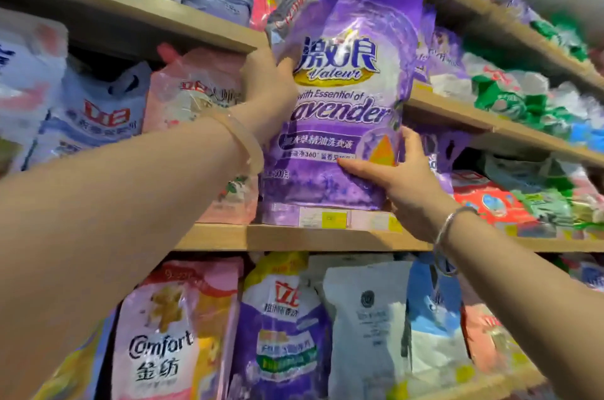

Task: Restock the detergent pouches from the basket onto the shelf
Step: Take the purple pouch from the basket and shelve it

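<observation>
We hold the purple lavender pouch (340,99) upright at the front lip of the middle shelf (294,236), left hand (266,95) gripping its upper left edge and right hand (398,177) cupping its lower right corner, so it stands label out. Pink pouches (192,89) crowd its left and purple ones (444,59) its right, leaving a narrow slot, and the shelf above (130,4) sits close over its top.

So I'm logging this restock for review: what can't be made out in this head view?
- Basket: out of frame.
- Lavender pouch base: behind the shelf-edge price tags, so whether it is seated is unclear.
- Left hand fingertips: hidden behind the pouch.
- Right hand fingers: mostly behind the pouch edge.
- Green pouches at right: blurred, labels unreadable.
</observation>
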Available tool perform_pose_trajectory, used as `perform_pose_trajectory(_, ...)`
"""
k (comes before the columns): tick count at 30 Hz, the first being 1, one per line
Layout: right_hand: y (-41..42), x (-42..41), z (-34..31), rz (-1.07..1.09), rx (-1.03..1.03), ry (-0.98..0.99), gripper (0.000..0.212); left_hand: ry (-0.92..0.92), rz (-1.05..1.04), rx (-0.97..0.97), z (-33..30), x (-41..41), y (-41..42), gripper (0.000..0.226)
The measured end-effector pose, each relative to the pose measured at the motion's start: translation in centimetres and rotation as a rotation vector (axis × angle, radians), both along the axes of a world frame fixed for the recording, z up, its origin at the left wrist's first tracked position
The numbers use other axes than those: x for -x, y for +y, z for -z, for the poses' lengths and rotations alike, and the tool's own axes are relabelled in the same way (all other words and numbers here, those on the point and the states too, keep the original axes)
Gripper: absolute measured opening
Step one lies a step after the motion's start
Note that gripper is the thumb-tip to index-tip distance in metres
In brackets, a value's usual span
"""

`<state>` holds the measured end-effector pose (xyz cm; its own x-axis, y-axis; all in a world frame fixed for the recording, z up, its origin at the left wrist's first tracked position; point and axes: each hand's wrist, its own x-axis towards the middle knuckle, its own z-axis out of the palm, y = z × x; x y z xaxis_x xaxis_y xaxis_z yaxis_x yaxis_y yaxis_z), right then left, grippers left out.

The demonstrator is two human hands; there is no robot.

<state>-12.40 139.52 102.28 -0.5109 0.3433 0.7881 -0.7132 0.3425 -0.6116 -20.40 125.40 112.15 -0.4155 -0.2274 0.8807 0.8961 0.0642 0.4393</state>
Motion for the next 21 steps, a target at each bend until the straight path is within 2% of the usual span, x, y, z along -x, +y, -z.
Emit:
perform_pose_trajectory(3, 3.5, 2.6, -1.8, -0.089, -0.003, 0.065, 0.064, -0.004, -0.022, -0.031, -1.3, 0.7, 2.4, 0.030)
perform_pose_trajectory(8, 6.6, 7.2, -3.1, -0.136, -0.068, 0.054, 0.062, 0.023, -0.073, -0.034, -1.8, 3.2, 4.3, 0.031)
perform_pose_trajectory(14, 8.9, 11.8, -3.5, -0.044, -0.189, -0.069, 0.097, -0.013, -0.174, 0.006, -1.2, 7.2, 6.0, 0.028)
perform_pose_trajectory(18, 9.6, 14.5, -3.1, -0.008, -0.255, -0.142, 0.092, 0.003, -0.242, 0.051, -0.7, 10.1, 6.9, 0.029)
perform_pose_trajectory(20, 9.7, 15.5, -2.9, 0.006, -0.264, -0.166, 0.119, 0.009, -0.298, 0.079, -0.6, 11.1, 7.1, 0.030)
perform_pose_trajectory(21, 9.9, 15.9, -2.9, 0.014, -0.272, -0.177, 0.124, 0.011, -0.327, 0.089, -0.6, 11.4, 7.3, 0.030)
